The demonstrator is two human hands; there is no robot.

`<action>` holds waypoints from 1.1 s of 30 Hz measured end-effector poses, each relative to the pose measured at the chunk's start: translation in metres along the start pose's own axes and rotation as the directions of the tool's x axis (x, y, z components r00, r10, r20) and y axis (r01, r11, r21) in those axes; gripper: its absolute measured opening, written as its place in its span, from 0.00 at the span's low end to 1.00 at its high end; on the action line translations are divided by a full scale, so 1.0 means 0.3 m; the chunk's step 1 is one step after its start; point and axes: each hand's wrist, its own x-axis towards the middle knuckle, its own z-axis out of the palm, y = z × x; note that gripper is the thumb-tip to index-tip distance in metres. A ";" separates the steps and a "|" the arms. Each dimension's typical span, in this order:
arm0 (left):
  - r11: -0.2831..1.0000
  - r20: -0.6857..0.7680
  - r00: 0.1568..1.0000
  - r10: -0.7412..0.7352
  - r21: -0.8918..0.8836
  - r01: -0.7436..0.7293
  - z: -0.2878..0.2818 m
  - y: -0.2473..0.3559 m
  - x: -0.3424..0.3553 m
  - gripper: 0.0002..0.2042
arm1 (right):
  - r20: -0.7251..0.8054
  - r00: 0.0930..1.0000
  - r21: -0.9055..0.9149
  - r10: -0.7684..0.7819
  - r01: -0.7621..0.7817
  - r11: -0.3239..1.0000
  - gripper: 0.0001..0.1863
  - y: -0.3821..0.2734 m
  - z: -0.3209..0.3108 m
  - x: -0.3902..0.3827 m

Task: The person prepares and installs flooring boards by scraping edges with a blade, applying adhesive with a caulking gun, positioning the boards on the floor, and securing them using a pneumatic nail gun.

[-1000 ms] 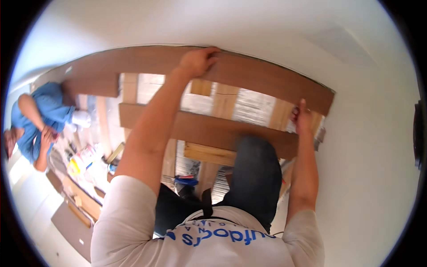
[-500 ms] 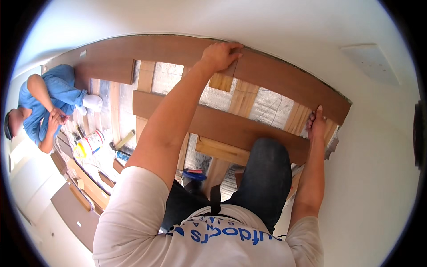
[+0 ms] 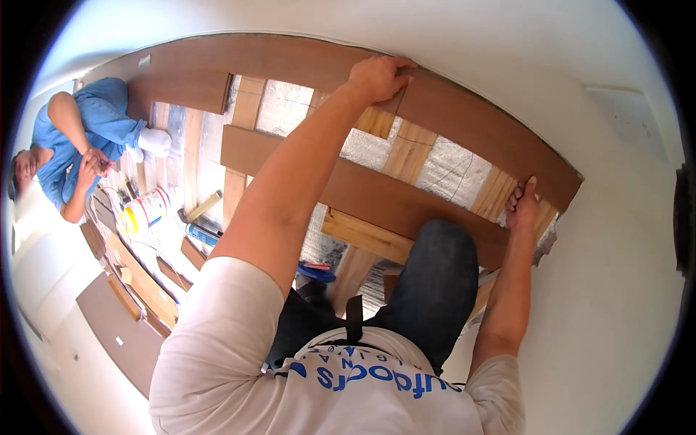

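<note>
A long brown floorboard lies along the foot of the white wall. My left hand reaches far forward and clasps its near edge about midway, fingers bent over the board. My right hand is at the board's right end, fingers curled against its lower edge, just above the end of a second brown board. That second board lies loose across pale wooden joists and silver insulation foil. My knee in dark jeans rests on it.
Another person in blue sits on the floor at the far left. Near them stand a white tub, a tube and short board offcuts. A white wall closes the right side.
Both hands have stayed on the long board by the wall. My head has shifted, so the boards and the seated person sit lower and further right in view.
</note>
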 end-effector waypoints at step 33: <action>0.993 0.016 1.000 0.022 -0.120 -0.020 -0.004 0.081 -0.005 0.20 | 0.013 0.998 -0.020 -0.065 0.065 0.998 0.25 0.002 -0.029 0.008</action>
